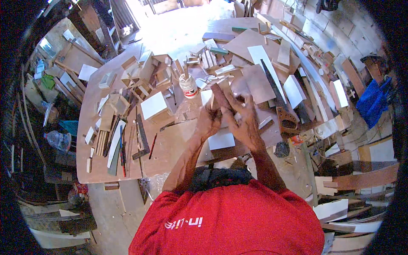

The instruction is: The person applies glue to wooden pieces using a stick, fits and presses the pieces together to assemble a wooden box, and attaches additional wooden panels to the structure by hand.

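Over the middle of the worktable, my left hand (209, 120) and my right hand (245, 121) are held close together, both closed around a dark brown wooden block (220, 97). The block is tilted, and its lower end is partly covered by my fingers. A paler wooden piece (228, 88) shows just behind it; whether I hold that too is unclear. To the left of my hands stands a white glue bottle (188, 87) with a red-and-black label and sticks in its open top. Below my hands lies a white-topped board (221, 141).
Small wooden boxes and frames (138, 72) crowd the table's left side, near a white-faced box (155, 106). Long strips, a red pencil (152, 146) and a dark bar (142, 138) lie closer. Boards (259, 83) pile up on the right. A plastic bottle (58, 140) sits off the left edge.
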A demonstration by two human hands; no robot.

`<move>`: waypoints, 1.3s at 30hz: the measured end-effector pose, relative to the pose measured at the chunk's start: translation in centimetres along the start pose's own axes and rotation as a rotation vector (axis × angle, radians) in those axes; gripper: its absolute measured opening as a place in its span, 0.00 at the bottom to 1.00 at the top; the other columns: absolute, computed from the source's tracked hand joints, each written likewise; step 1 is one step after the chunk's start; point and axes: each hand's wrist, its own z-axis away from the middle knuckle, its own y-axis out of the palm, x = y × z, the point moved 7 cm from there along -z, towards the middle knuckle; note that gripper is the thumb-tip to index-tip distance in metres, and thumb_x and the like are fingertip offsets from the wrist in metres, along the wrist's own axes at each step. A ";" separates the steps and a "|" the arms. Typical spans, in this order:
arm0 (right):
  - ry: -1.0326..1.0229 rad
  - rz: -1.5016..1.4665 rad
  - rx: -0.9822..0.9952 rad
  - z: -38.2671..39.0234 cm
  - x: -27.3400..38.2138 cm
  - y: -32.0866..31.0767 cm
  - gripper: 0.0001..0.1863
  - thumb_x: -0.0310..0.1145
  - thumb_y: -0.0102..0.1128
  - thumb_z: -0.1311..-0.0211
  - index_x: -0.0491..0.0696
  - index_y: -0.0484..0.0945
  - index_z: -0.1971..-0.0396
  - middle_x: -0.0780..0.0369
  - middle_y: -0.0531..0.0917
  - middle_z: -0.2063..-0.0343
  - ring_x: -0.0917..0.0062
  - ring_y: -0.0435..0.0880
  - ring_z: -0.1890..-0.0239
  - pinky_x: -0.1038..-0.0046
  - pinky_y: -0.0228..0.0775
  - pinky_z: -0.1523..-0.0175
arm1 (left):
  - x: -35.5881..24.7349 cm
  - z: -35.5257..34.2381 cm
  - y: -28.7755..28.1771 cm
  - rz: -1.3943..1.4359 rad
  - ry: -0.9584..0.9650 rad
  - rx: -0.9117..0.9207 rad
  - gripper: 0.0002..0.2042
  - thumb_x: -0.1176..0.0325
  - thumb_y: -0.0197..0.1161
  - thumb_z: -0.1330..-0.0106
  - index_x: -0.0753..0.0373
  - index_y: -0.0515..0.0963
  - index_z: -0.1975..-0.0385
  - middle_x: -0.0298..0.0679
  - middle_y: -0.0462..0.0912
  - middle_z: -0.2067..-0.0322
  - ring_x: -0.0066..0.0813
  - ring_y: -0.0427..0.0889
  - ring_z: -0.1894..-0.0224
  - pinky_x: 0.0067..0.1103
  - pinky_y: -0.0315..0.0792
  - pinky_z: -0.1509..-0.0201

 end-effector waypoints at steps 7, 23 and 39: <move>0.031 -0.017 0.056 0.3 -1.1 1.4 0.26 0.39 0.60 0.46 0.55 0.74 0.44 0.41 0.71 0.65 0.52 0.72 0.62 0.59 0.68 0.56 | 1.1 0.8 -0.8 -0.396 -0.195 0.096 0.18 0.79 0.54 0.39 0.69 0.70 0.48 0.47 0.82 0.63 0.35 0.81 0.62 0.30 0.73 0.54; 0.402 -0.052 0.088 2.7 -7.8 -0.3 0.22 0.35 0.51 0.40 0.44 0.75 0.46 0.49 0.82 0.61 0.67 0.78 0.63 0.67 0.65 0.50 | -0.8 1.4 -0.8 -0.584 0.299 0.002 0.25 0.79 0.54 0.49 0.65 0.70 0.46 0.53 0.76 0.50 0.53 0.74 0.48 0.39 0.67 0.44; 0.325 -0.151 0.188 2.8 -5.3 2.0 0.23 0.38 0.55 0.42 0.53 0.75 0.44 0.47 0.76 0.67 0.60 0.74 0.60 0.62 0.65 0.51 | 2.2 1.7 0.2 -0.586 0.152 0.093 0.22 0.80 0.53 0.47 0.65 0.71 0.48 0.52 0.78 0.54 0.52 0.78 0.53 0.38 0.71 0.48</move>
